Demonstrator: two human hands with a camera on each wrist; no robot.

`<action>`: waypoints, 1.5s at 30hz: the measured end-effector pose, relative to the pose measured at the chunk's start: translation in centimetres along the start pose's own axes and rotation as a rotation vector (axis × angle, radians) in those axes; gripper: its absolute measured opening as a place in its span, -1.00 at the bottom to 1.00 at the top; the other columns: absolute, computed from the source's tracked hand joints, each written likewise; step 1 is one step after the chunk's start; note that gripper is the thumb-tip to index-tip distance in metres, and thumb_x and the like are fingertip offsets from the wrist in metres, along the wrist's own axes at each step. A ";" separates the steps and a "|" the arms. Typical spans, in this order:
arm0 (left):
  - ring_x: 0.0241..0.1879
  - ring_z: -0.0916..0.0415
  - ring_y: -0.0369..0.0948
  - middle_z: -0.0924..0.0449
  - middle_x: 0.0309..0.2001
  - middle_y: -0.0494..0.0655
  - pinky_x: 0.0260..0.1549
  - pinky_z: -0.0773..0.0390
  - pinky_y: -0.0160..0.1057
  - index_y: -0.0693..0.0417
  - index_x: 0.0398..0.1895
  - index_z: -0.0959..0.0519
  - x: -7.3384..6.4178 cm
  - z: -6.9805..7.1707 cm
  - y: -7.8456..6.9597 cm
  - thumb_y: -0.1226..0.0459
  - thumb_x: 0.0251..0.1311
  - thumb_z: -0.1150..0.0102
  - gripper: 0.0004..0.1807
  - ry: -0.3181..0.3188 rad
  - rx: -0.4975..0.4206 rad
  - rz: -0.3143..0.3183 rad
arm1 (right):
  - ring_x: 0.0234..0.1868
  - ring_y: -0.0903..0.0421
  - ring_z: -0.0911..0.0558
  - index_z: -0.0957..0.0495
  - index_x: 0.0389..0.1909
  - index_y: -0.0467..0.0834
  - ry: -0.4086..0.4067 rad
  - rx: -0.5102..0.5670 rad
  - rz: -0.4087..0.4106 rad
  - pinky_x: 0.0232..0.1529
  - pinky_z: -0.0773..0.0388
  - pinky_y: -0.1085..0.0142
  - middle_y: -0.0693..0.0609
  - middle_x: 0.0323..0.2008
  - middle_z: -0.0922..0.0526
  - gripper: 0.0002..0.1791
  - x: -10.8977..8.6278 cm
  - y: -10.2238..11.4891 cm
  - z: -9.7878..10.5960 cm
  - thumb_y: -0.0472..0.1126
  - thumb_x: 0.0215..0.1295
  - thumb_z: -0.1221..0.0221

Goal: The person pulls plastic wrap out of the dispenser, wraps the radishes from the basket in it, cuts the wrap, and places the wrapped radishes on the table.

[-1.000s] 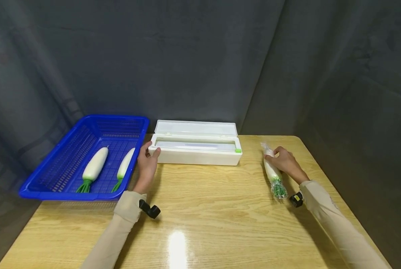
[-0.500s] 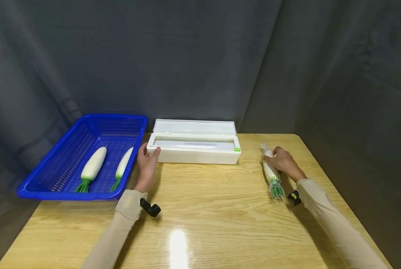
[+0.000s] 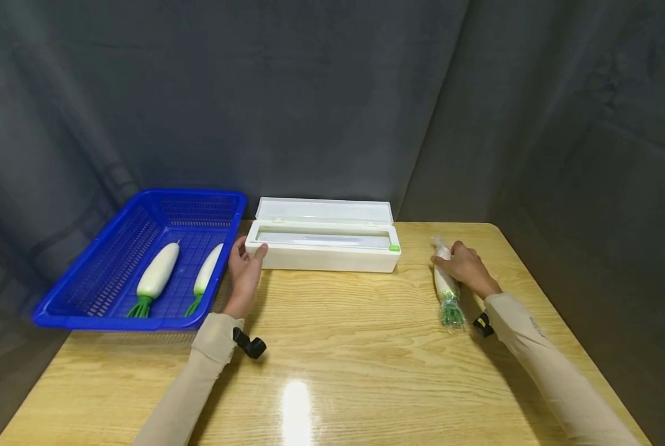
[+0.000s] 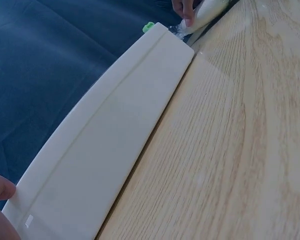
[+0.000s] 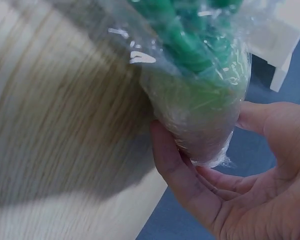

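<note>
The right hand (image 3: pixel 467 271) is clamped around the film-wrapped white radish with green leaf stalks (image 3: pixel 448 287), at the right of the pale wood-grain tabletop (image 3: pixel 343 334); surface contact cannot be confirmed. Dragging or a slack grip could loosen the clear film. The left hand (image 3: pixel 244 272) grips the left end of the long white rectangular box (image 3: pixel 327 259). Uneven pressure could skew it; a jolt could drop the raised translucent lid (image 3: pixel 324 210).
</note>
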State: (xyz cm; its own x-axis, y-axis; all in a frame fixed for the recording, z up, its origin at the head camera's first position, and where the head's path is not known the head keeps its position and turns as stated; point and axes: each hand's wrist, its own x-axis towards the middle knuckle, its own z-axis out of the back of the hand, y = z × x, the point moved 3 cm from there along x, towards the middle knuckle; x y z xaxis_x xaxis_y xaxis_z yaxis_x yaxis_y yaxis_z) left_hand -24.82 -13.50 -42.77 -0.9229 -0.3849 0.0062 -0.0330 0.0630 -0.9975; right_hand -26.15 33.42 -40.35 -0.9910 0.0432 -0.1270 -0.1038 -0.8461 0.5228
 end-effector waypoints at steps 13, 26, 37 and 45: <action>0.41 -0.29 0.02 -0.24 0.49 0.21 0.41 -0.34 -0.02 0.23 0.57 -0.18 0.0 0.0 0.0 0.28 0.47 -0.18 -0.31 0.015 -0.022 -0.013 | -0.42 -0.09 -0.51 -0.30 0.10 -0.51 0.028 -0.073 0.013 -0.46 -0.40 0.16 -0.29 -0.31 -0.51 -0.33 0.2 0.0 -0.5 0.12 0.58 -0.05; 0.44 -0.26 0.03 -0.23 0.51 0.20 0.45 -0.31 0.00 0.22 0.57 -0.17 0.1 0.2 0.0 0.26 0.47 -0.20 -0.29 0.022 0.012 0.034 | -0.23 -0.24 -0.58 -0.12 0.30 -0.51 0.035 -0.074 -0.003 -0.31 -0.48 0.02 -0.42 -0.14 -0.51 -0.25 0.7 0.1 -1.0 0.12 0.61 -0.02; 0.48 -0.17 0.07 -0.19 0.53 0.20 0.50 -0.21 0.03 0.24 0.58 -0.16 0.3 0.4 -0.3 0.25 0.48 -0.19 -0.29 0.032 0.038 0.012 | 0.20 -0.61 -0.37 -0.03 0.47 -0.54 -0.053 -0.085 0.005 0.16 -0.31 -0.48 -0.66 0.26 -0.26 -0.20 -0.1 1.7 -0.9 0.07 0.64 0.02; 0.45 -0.25 0.09 -0.27 0.48 0.26 0.47 -0.27 0.05 0.29 0.53 -0.20 0.1 0.4 -0.2 0.28 0.46 -0.20 -0.33 0.024 0.074 -0.016 | 0.05 -0.53 -0.47 -0.44 0.22 -0.54 -0.365 -0.142 0.255 0.01 -0.44 -0.36 -0.58 0.09 -0.44 -0.53 -1.4 5.1 -1.2 -0.22 0.54 -0.19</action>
State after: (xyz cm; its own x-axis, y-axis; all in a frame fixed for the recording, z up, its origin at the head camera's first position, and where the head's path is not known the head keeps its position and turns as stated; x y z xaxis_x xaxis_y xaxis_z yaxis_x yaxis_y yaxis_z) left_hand -24.78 -13.90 -42.58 -0.9313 -0.3635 0.0227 -0.0198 -0.0118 -0.9997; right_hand -25.19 28.43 -38.49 -0.9510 -0.0135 0.3088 0.1346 -0.9173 0.3748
